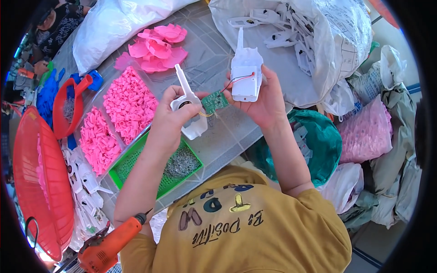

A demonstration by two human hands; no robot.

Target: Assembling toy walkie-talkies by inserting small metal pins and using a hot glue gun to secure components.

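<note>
A perforated tray is lining the near table edge. Left hand and right hand are clamping smooth white shells.

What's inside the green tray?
Green tray: small grey metal pieces, likely screws, heaped at the right end; perforated floor at the left. The left forearm hides the middle; the heap covers the floor beneath it.

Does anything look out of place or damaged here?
No damage stands out. The one oddity is the green board, outside the white shells that the left hand and right hand hold, its thin wires exposed.
</note>
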